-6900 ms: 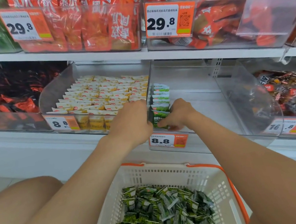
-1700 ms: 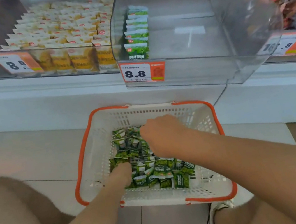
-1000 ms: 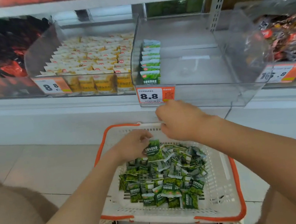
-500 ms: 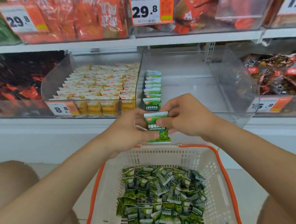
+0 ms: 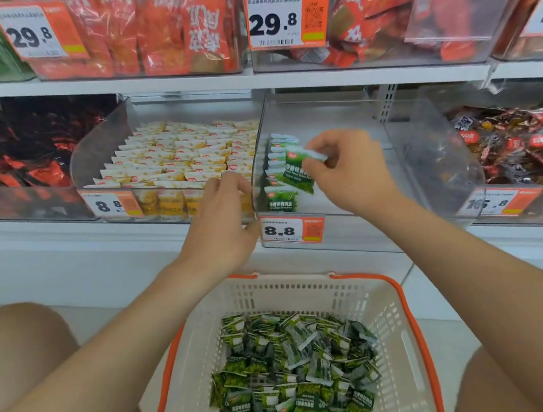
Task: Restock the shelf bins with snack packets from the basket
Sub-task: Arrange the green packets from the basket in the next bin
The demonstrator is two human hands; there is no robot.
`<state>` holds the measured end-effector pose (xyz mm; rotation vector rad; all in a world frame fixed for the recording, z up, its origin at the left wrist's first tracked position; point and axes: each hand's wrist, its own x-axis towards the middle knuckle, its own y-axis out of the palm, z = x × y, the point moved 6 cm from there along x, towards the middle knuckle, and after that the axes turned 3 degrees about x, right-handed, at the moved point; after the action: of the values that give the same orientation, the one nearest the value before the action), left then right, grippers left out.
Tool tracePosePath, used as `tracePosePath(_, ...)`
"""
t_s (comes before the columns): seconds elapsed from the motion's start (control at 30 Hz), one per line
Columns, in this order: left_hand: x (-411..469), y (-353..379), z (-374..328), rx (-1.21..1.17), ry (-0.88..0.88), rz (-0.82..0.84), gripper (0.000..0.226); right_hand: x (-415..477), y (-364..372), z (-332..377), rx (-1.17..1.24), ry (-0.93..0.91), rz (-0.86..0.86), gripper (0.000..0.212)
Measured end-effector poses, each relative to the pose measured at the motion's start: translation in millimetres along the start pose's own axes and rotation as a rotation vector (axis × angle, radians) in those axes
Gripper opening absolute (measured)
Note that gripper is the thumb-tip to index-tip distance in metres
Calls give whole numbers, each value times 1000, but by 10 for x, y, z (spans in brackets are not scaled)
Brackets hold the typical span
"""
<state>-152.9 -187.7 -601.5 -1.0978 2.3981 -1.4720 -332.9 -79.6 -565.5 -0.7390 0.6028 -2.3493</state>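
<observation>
My right hand (image 5: pixel 349 175) pinches a green snack packet (image 5: pixel 296 172) by its top edge, inside the clear shelf bin (image 5: pixel 363 228). The packet hangs tilted just right of a row of green packets (image 5: pixel 280 177) standing along the bin's left wall. My left hand (image 5: pixel 222 222) is at the bin's front left corner with its fingers curled; I cannot tell whether it touches the wall. Below, a white basket with an orange rim (image 5: pixel 353 285) holds a heap of green packets (image 5: pixel 296 375).
The bin to the left holds rows of yellow-white packets (image 5: pixel 180 155). A bin of dark and red packets (image 5: pixel 524 144) sits to the right. The shelf above (image 5: pixel 246 77) carries bins of red packs. My knees flank the basket on the floor.
Both hands held the packet above the basket half a second ago. Now my right hand alone has carried it up into the bin, and my left hand has let go.
</observation>
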Motion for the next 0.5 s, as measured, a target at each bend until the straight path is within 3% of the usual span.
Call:
tracePosePath(0.1, 71, 65, 66, 106, 12, 55, 55, 94, 304, -125, -171, 30, 174, 10)
tracePosePath(0.2, 114, 110, 93, 155, 32, 106, 37, 125, 610, -217, -297, 64, 314, 14)
tracePosePath(0.4, 132, 94, 98, 122, 28, 140, 32, 252, 740, -290, -300, 171, 311, 11)
tracePosePath(0.5, 113, 123, 126, 156, 33, 156, 32, 235, 736, -272, -332, 187, 389, 34)
